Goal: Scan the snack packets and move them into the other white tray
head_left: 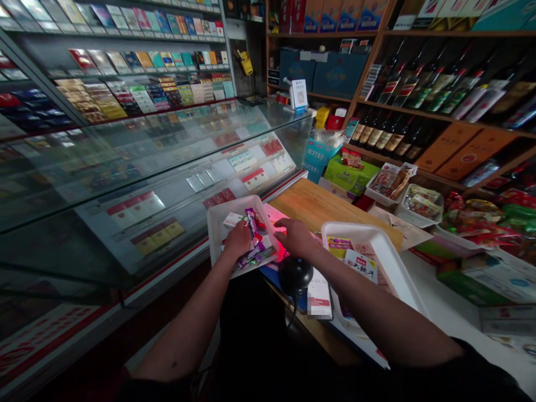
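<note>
Your left hand (237, 240) is curled down on a purple-wrapped snack bar (253, 228) in the white plastic tray (218, 223), your right hand (295, 237) is open and empty near the black barcode scanner (295, 274), and more packets (360, 265) lie in the second white tray (377, 245)

Glare streaks a glass display counter (125, 167) in dim shop light. A red scanner glow (277, 245) tints the centre; the frame's edges bow outward.
</note>
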`<move>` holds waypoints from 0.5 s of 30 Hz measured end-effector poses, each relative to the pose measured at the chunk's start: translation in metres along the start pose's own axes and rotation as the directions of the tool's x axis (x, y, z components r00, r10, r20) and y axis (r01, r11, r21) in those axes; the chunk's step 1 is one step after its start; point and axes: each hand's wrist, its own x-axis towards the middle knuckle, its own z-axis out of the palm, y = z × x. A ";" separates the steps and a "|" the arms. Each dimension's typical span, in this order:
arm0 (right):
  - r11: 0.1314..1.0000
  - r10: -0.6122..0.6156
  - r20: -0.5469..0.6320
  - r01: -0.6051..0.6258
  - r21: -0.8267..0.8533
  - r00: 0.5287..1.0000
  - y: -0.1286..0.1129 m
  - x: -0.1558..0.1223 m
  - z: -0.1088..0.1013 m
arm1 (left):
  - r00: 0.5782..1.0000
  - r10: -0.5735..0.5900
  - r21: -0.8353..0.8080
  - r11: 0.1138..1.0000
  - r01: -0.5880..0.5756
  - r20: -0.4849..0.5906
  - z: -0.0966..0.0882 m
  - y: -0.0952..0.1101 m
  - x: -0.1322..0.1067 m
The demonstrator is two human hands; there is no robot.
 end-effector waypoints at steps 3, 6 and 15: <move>0.983 -0.060 0.067 0.070 -0.168 0.996 -0.005 0.032 0.029 | 1.000 0.026 0.009 1.000 -0.026 0.001 -0.001 -0.002 0.003; 0.957 -0.053 0.109 0.082 -0.280 0.993 -0.007 0.061 0.051 | 1.000 0.018 -0.017 1.000 -0.018 0.013 0.000 -0.004 0.010; 0.894 -0.036 0.160 0.104 -0.436 0.986 -0.027 0.119 0.087 | 0.993 -0.015 -0.123 0.992 0.029 0.114 0.009 -0.013 0.023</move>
